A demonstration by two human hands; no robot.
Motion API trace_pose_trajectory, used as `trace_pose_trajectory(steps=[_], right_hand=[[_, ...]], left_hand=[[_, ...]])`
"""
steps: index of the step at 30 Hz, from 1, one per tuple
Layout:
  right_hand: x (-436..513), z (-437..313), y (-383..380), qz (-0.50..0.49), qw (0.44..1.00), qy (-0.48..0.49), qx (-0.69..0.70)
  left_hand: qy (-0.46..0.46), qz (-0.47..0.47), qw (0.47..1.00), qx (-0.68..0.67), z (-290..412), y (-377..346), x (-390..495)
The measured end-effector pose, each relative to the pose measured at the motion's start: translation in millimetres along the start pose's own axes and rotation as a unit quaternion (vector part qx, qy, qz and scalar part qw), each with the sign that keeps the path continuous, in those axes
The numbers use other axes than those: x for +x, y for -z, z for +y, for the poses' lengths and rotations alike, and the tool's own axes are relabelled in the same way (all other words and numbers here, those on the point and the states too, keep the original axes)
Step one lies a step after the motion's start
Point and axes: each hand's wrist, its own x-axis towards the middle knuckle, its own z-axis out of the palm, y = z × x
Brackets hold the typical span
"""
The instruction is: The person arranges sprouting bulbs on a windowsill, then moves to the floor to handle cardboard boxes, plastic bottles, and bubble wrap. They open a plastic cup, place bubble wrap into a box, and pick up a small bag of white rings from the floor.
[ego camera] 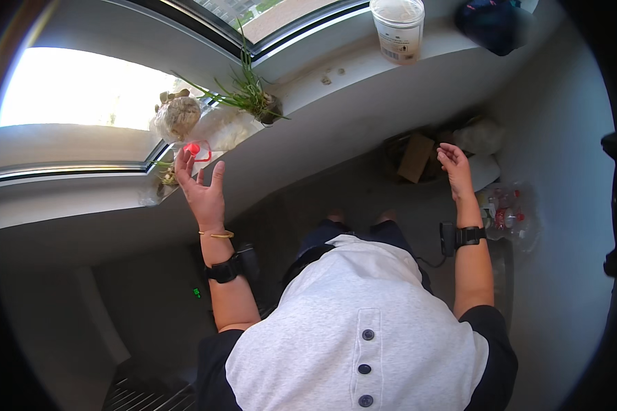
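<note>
My left hand (203, 192) is raised at the window sill with its fingers apart, in front of a red cap with a red loop handle (205, 151) that its fingertips overlap in view; whether they touch it I cannot tell. Just beyond stands a plastic-wrapped clump (179, 119) with brown tops. To its right a green leafy plant (252, 97) grows from a small dark pot (271, 109). My right hand (456, 169) hangs in the air with loosely curled fingers and nothing in it, near a piece of brown cardboard (416, 158) lower down.
On the sill (308, 85) stands a clear lidded tub (398, 31), with a dark cloth item (488, 25) at the far right. A bag of plastic bottles (506, 213) lies by the right wall. Another small plant (167, 177) sits left of my left hand.
</note>
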Motion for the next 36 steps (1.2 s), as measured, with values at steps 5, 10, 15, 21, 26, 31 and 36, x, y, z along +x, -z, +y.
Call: trace_pose_trajectory(steps=[5, 10, 15, 21, 26, 31, 36], right_hand=[[-6.3, 5.7, 2.5, 0.017, 1.0, -0.012, 0.024], [-6.1, 12.4, 8.4, 0.019, 0.999, -0.014, 0.033], [12.1, -7.0, 4.1, 0.004, 0.997, 0.056, 0.052], [43.0, -109.4, -48.2, 0.064, 0.959, 0.267, -0.076], [86.8, -153.1, -91.7, 0.112, 0.909, 0.373, -0.15], [118.6, -168.8, -125.3, 0.127, 0.893, 0.4, -0.16], [142.4, -168.0, -135.9, 0.185, 0.871, 0.427, -0.156]], left_hand=[[-0.008, -0.027, 0.999, 0.02, -4.3, -3.7, -1.5], [-0.009, -0.057, 0.998, 0.012, 7.4, -9.3, -0.9], [-0.015, -0.073, 0.997, 0.02, 14.1, -12.8, 1.7], [-0.007, -0.071, 0.997, 0.013, 22.1, -16.5, -2.5], [-0.01, -0.063, 0.997, 0.05, 30.4, -9.4, -9.2], [0.007, -0.039, 0.997, 0.063, 23.0, 12.8, -23.5], [0.021, -0.013, 0.997, 0.074, 19.3, 31.3, -38.7]])
